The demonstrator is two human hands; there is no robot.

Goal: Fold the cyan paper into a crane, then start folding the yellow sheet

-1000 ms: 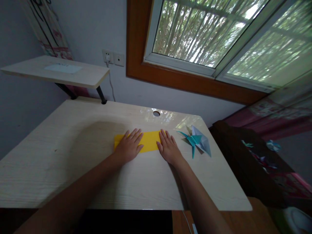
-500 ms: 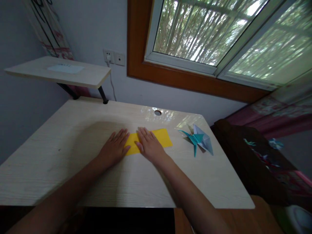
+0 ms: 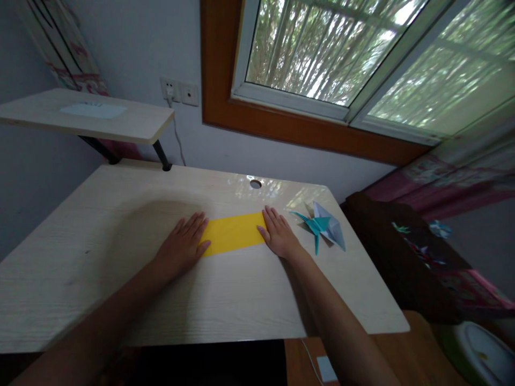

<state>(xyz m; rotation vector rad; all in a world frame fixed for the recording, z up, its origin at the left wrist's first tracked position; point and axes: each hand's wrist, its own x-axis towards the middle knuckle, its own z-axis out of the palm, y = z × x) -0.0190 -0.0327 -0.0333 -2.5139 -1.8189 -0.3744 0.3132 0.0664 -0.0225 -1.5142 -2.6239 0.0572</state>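
Observation:
A yellow strip of paper (image 3: 233, 233) lies flat on the pale wooden desk (image 3: 233, 300), its long side running left to right. My left hand (image 3: 183, 241) rests flat over the paper's left end, fingers stretched out and thumb on the sheet. At the right end, my right hand (image 3: 278, 230) lies flat with its fingers extended and its thumb touching the paper. Both palms cover the ends, so those edges are hidden. Just right of my right hand sits a teal origami crane (image 3: 317, 224), and a grey-blue folded paper piece (image 3: 333, 231) is against it.
A raised shelf (image 3: 140, 119) on black posts stands at the desk's back left, bearing a white sheet (image 3: 93, 110). Near the back edge is a round cable hole (image 3: 255, 184). A dark brown cabinet (image 3: 374, 252) adjoins the right side, with small colourful items on it.
My right hand has slid rightward along the yellow paper from its middle to its right end. My left hand stays on the left end. The view has shifted slightly.

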